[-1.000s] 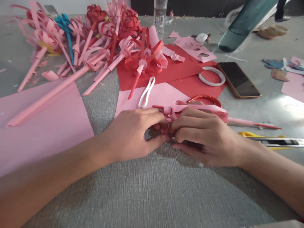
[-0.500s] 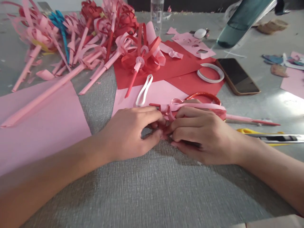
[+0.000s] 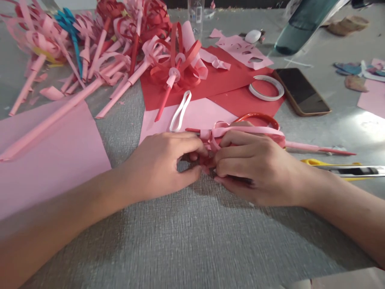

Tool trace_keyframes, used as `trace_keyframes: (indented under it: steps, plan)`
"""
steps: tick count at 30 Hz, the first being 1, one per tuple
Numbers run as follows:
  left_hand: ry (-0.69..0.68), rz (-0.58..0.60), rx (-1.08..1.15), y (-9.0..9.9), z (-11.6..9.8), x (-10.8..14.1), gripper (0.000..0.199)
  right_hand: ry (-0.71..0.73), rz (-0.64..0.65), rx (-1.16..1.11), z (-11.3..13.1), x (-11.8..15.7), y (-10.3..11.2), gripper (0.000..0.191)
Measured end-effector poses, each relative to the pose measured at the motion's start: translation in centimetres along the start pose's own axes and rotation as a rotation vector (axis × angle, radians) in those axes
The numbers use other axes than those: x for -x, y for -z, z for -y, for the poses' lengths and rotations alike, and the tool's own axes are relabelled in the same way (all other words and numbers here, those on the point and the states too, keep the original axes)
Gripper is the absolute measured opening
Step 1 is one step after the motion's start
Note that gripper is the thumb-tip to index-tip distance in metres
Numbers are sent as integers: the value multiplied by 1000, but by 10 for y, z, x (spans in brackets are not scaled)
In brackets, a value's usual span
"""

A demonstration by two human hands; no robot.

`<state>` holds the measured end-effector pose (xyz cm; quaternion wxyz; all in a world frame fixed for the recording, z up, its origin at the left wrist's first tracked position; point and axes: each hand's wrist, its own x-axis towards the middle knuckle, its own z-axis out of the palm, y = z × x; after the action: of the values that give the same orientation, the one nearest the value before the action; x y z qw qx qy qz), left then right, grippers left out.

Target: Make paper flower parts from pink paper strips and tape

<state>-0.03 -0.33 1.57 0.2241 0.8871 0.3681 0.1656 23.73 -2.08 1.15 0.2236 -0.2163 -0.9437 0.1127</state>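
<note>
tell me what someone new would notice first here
First, probably the heap of pink and red paper flowers at the upper left, with one bright blue flower standing out among them. Next, the left hand and right hand close together mid-picture, fingertips at a small reddish-pink paper piece. Then the dark phone lying at the right, beside the white ring.

The grey, finely streaked surface (image 3: pixel 180 241) carries a pink sheet (image 3: pixel 54 172) at left, a heap of pink and red paper flowers (image 3: pixel 100 48) at far left, red sheets (image 3: pixel 231 82) layered with more pink paper (image 3: pixel 216 110) in the middle, a dark phone (image 3: pixel 303 90) and yellow-and-silver cutter (image 3: pixel 357 171) at right, and a teal bottle (image 3: pixel 303 28) far right.
</note>
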Motion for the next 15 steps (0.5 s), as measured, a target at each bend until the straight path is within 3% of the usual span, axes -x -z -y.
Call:
trace_keyframes:
  steps: [10,15]
  plan:
    - [-6,18,22,3,-2,-1,16,29,-8,23,-1,2,-1,9]
    - [-7,11,19,2,-1,0,14,43,-15,10,-2,3,-1,16]
